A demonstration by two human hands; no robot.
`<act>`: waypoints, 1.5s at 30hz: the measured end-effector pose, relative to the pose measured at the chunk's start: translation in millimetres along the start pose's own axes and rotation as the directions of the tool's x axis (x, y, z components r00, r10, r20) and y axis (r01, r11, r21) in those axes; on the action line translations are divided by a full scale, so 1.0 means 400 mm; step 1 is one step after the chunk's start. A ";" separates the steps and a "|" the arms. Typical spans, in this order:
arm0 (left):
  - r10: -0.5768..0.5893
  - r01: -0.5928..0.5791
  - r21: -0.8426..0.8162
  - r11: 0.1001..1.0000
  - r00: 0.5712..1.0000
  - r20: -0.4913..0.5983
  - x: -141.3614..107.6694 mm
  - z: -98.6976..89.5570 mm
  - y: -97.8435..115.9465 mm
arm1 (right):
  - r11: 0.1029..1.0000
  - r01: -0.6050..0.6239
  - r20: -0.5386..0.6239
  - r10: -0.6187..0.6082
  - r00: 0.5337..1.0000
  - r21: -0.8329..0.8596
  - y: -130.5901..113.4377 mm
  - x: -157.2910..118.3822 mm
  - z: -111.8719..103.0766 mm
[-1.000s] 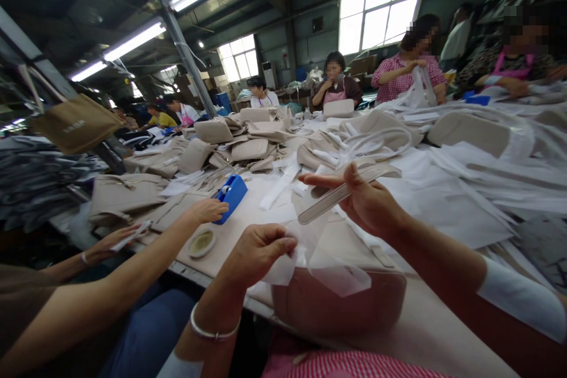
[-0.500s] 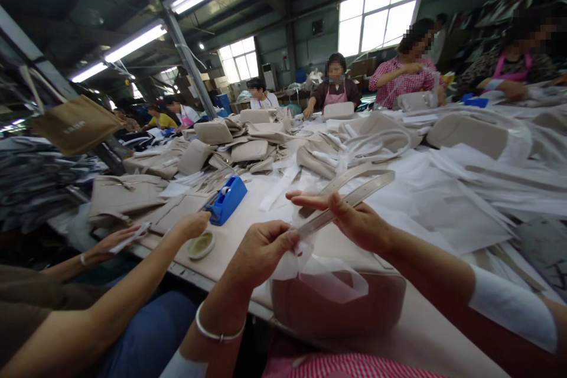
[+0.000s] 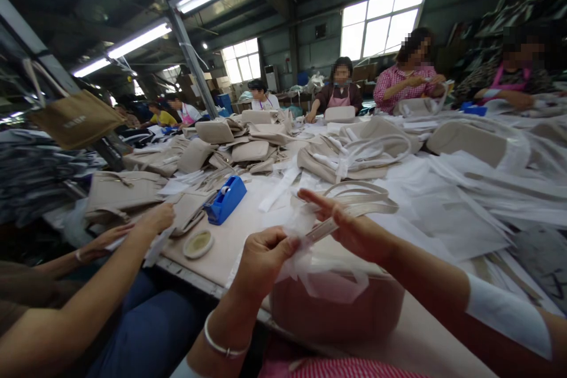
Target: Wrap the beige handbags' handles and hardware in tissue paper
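A beige handbag point(image 3: 332, 307) stands on the table in front of me, partly under thin white wrapping strip point(image 3: 336, 286). My left hand point(image 3: 266, 257) is closed in a pinch on the lower end of the bag's beige strap point(image 3: 372, 204), with white strip bunched at the fingertips. My right hand point(image 3: 361, 230) is open, fingers stretched out along the strap and touching it, the thumb on the near side. Crumpled white strip lies between the two hands and hides part of the strap.
A blue tape dispenser point(image 3: 225, 201) and a small round dish point(image 3: 198, 244) sit left of my hands. A co-worker's hand point(image 3: 155, 218) works beside a beige bag at left. Bags point(image 3: 252, 150) pile up behind; white sheets point(image 3: 443, 207) cover the right.
White strip has come up around the strap near my right fingers. The strap's loop has dropped lower. The co-worker's hand has moved left from the dispenser, with a white strip below it.
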State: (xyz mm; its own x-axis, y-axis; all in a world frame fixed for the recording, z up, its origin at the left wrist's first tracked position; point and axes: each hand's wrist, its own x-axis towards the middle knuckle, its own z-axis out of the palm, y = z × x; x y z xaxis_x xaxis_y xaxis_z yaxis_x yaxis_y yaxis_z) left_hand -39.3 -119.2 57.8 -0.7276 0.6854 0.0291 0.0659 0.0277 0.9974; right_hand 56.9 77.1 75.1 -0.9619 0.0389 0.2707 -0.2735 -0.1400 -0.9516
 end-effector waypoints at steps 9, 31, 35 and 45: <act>0.158 -0.159 0.292 0.943 0.987 0.027 -0.020 -0.025 0.039 | 0.908 0.035 -0.323 0.113 0.940 0.418 -0.057 0.061 -0.028; 0.086 -0.141 0.279 0.950 0.976 0.201 -0.021 0.043 0.021 | 0.734 0.094 -0.150 -0.259 0.954 -0.673 0.084 -0.049 0.050; 0.128 -0.206 0.356 0.911 0.965 0.231 -0.028 0.056 0.004 | 0.630 0.007 -0.078 -0.106 0.991 -0.776 0.100 -0.130 0.062; 0.266 -0.340 0.418 0.843 0.937 0.226 -0.010 0.042 -0.028 | 0.925 -0.365 -0.446 0.283 0.849 -0.108 -0.067 -0.108 -0.155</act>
State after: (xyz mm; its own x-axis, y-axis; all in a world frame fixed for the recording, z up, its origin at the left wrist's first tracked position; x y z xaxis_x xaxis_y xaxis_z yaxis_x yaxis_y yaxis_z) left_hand -25.8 -110.1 45.4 -0.5097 0.8143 0.2777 0.5882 0.0943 0.8032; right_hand 105.6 140.5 80.1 -0.8943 0.4351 -0.1042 0.0979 -0.0369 -0.9945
